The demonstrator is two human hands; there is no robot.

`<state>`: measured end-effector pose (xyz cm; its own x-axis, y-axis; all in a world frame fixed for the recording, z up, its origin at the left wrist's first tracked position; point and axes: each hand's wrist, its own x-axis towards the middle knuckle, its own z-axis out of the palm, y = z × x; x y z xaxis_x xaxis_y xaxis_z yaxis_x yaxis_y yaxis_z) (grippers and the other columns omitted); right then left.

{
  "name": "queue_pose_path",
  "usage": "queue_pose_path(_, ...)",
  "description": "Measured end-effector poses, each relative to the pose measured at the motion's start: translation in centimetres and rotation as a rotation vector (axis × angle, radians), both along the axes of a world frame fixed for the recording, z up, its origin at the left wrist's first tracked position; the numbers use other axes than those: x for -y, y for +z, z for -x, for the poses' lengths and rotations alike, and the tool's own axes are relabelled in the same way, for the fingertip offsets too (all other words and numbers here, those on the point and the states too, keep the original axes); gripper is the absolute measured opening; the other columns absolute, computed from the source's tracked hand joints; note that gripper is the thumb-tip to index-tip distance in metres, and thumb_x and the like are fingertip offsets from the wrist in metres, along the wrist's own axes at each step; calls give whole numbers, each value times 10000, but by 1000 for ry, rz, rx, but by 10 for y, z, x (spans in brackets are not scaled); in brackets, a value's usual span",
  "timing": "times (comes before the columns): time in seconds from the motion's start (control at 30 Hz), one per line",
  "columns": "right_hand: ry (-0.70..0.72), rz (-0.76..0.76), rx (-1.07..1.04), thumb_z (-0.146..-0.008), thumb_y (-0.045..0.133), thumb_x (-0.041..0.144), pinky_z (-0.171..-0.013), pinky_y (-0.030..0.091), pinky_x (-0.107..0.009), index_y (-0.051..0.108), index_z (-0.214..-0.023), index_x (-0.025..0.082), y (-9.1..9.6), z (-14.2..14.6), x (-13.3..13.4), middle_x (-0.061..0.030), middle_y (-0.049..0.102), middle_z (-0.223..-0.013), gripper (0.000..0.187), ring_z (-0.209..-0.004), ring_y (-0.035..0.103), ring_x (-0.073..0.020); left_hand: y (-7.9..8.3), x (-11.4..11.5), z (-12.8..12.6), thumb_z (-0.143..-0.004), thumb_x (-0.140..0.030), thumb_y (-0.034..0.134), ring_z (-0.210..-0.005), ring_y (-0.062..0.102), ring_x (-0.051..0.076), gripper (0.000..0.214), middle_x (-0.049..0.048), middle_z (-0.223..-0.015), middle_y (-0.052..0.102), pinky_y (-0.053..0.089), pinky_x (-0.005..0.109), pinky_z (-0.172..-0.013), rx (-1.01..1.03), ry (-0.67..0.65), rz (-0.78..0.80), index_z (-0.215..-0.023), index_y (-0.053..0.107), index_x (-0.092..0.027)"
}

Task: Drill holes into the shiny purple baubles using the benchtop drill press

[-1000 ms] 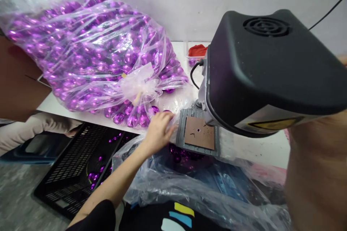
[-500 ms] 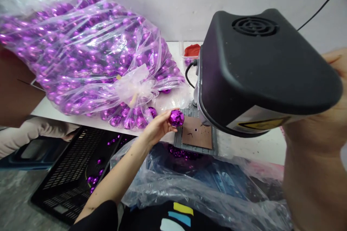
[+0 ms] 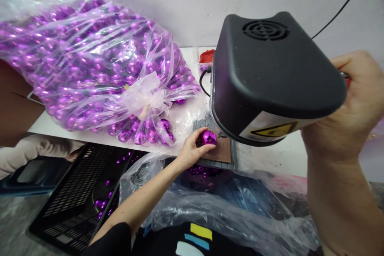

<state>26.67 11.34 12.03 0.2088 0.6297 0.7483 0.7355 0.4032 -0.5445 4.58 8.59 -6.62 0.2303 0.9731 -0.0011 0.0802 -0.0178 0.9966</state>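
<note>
My left hand [image 3: 193, 150] pinches a shiny purple faceted bauble [image 3: 208, 137] between thumb and fingers. The bauble is over the brown board [image 3: 223, 153], which lies on the grey slotted base plate [image 3: 235, 160] of a bench drill press. The black drill press head [image 3: 279, 72], with a round vent on top and a yellow warning label, hides what is under it. At its right side my right hand [image 3: 357, 88] is closed round a lever handle [image 3: 345, 75], of which only a metal and red bit shows.
A big clear bag [image 3: 144, 96] full of purple baubles covers the table's left side. A small tub [image 3: 206, 57] with red cloth stands by the wall. Below the table are a black crate [image 3: 69, 204] with small purple balls and plastic sheeting [image 3: 186, 204] over my lap.
My left hand has carried the bauble right, from the board's left edge to over the board. The whole view has shifted somewhat, and more of my right hand shows.
</note>
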Motion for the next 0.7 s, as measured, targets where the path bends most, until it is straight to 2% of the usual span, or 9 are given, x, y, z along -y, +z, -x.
queue_pose_path(0.2, 42, -2, -7, -945, 534, 392, -630, 274, -201, 579, -837, 113, -3, -3, 0, 55, 436, -639, 303, -625, 386, 18, -7, -3, -8, -853, -331, 758, -1202, 609, 294, 427, 108, -1283, 666, 475, 477, -1045, -299, -86, -361, -1247, 629, -227)
queue_pose_path(0.3, 29, -4, 5, -949, 525, 404, -620, 268, -198, 585, -838, 111, -2, -3, 0, 50, 438, -643, 319, -620, 387, 15, -6, -1, -12, -869, -300, 730, -1224, 581, 298, 430, 121, -1305, 640, 460, 481, -1054, -371, -122, -432, -1275, 609, -226)
queue_pose_path(0.53, 20, -25, 49, -953, 522, 372, -623, 277, -187, 580, -848, 98, -1, -2, 1, 49, 451, -654, 299, -639, 399, 22, -4, 1, -17, -861, -386, 729, -1224, 560, 335, 462, 118, -1259, 669, 375, 553, -1123, -303, -153, -297, -1286, 617, -243)
queue_pose_path(0.63, -22, -29, 81, -963, 497, 404, -633, 269, -188, 587, -854, 101, -1, -2, 1, 44, 454, -681, 334, -663, 390, 24, -7, 2, -16, -868, -473, 704, -1227, 560, 337, 442, 114, -1233, 679, 354, 558, -1154, -227, -177, -219, -1244, 643, -249)
queue_pose_path(0.7, -56, -24, 73, -952, 508, 438, -641, 277, -203, 602, -842, 105, 0, -2, 1, 34, 480, -710, 364, -680, 403, 13, -11, 3, -16, -865, -501, 696, -1232, 560, 333, 474, 112, -1238, 675, 355, 557, -1161, -177, -148, -183, -1263, 628, -253)
